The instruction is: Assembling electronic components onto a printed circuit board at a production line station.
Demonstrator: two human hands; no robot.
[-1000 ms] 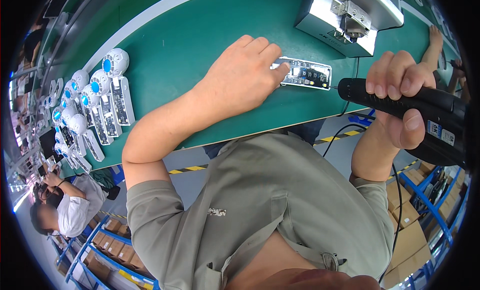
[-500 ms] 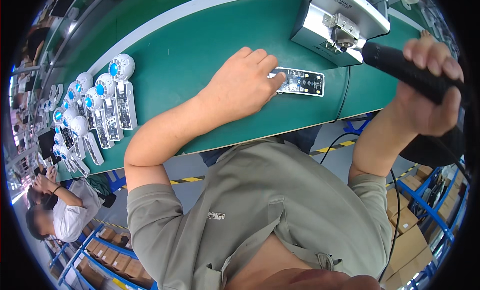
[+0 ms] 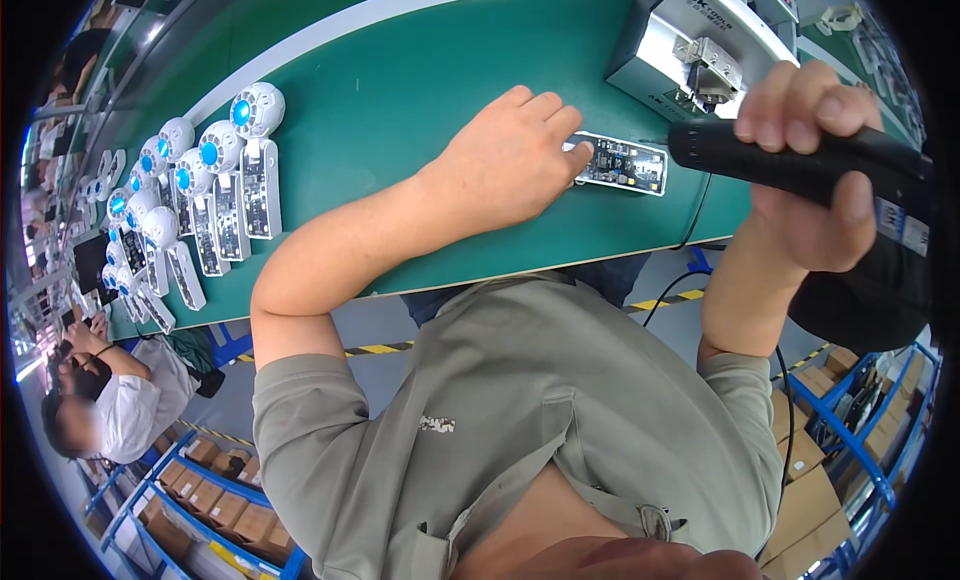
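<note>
My left hand (image 3: pixel 510 160) is closed on one end of a white handheld fan housing (image 3: pixel 662 183) that lies on the green bench. Its exposed circuit board (image 3: pixel 625 165) faces up, and the round head, if it has one, is hidden under my hand. My right hand (image 3: pixel 812 215) wraps round a black electric screwdriver (image 3: pixel 715 145), held level and pointing left. The thin bit reaches over the board's right end; whether it touches cannot be seen. Just beyond the screwdriver stands a grey metal screw feeder (image 3: pixel 655 50).
On the left of the green bench (image 3: pixel 370 110) stand rows of similar white fans (image 3: pixel 262 190) with blue-centred round heads. A black cable (image 3: pixel 697 215) crosses the bench edge. Another person (image 3: pixel 140 410) sits at far left. Cartons (image 3: pixel 815 500) fill blue racks behind.
My right hand has brought the screwdriver from the screw feeder leftward and nearer, to the circuit board. My left hand still holds the housing. The view has shifted slightly.
</note>
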